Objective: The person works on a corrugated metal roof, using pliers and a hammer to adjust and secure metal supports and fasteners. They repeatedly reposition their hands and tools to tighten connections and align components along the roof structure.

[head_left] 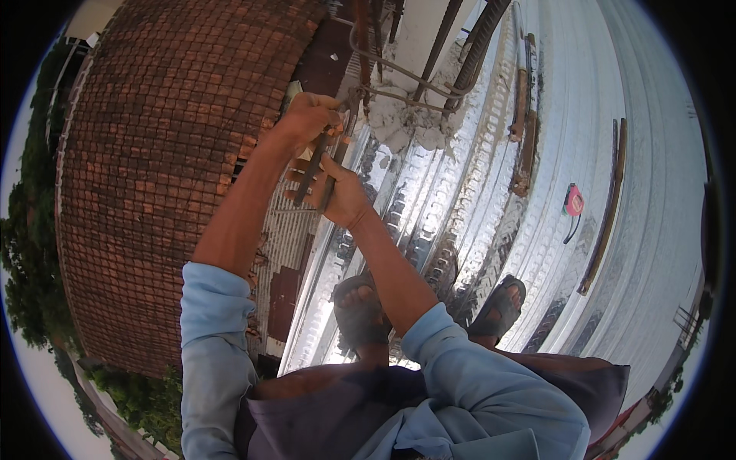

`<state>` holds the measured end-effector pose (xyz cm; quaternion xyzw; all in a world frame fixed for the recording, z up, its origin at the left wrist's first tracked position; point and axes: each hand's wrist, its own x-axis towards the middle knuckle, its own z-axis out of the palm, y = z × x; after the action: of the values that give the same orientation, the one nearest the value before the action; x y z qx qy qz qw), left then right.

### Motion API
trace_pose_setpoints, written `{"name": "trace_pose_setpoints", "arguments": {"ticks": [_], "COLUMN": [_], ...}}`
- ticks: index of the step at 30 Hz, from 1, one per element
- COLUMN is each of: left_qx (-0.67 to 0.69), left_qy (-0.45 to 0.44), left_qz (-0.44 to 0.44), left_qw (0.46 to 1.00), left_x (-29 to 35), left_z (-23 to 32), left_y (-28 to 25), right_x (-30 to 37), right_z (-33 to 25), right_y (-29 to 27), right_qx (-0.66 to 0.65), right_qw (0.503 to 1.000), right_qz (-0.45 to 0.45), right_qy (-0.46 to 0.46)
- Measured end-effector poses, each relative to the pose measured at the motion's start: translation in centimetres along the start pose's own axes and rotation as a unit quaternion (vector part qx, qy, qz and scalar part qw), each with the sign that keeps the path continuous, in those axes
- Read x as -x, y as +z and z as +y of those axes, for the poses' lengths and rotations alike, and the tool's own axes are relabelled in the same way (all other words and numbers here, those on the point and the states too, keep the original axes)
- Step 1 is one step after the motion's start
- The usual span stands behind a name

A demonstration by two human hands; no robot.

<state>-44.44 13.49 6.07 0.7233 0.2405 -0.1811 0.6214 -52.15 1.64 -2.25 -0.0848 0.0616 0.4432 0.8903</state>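
Long dark metal pincers [310,178] reach up toward the rusty reinforcing bars beside a concrete column. My left hand [308,119] is closed near the head end of the pincers, its fingertips by the bars. Lower down, my right hand [345,195] has its fingers around the two handles, which are spread slightly apart. A bent steel stirrup [410,77] loops around the upright reinforcing bars [480,54]. The jaws lie close to the stirrup's left corner; what they touch is too small to tell.
I stand in sandals on a shiny corrugated metal roof [468,192]. Rough mortar [406,126] surrounds the column's foot. Rusty bar pieces [526,153], a long strip [606,207] and a pink tape measure [573,201] lie to the right. A tiled roof [169,153] slopes off left, beyond the metal edge.
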Motion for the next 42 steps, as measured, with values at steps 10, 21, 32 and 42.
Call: {"name": "trace_pose_setpoints", "arguments": {"ticks": [10, 21, 32, 42], "left_qx": [0.110, 0.200, -0.038, -0.116], "left_qy": [0.021, -0.007, 0.160, 0.193], "left_qz": [0.032, -0.010, 0.243, 0.262], "left_qw": [0.993, 0.980, 0.956, 0.938], "left_x": [-0.4, -4.5, -4.5, -0.8], "left_z": [-2.9, -2.3, -2.5, -4.2], "left_y": [-0.3, 3.4, 7.0, 5.2], "right_x": [4.6, 8.7, 15.5, 38.3], "right_z": [-4.6, -8.6, -16.0, -29.7], "right_y": [-1.1, 1.0, 2.6, 8.1], "right_qx": [0.274, 0.389, 0.625, 0.894], "right_qw": [0.953, 0.885, 0.722, 0.270], "right_qz": [0.103, 0.217, 0.160, 0.100], "right_qy": [0.074, 0.138, 0.250, 0.342]}}
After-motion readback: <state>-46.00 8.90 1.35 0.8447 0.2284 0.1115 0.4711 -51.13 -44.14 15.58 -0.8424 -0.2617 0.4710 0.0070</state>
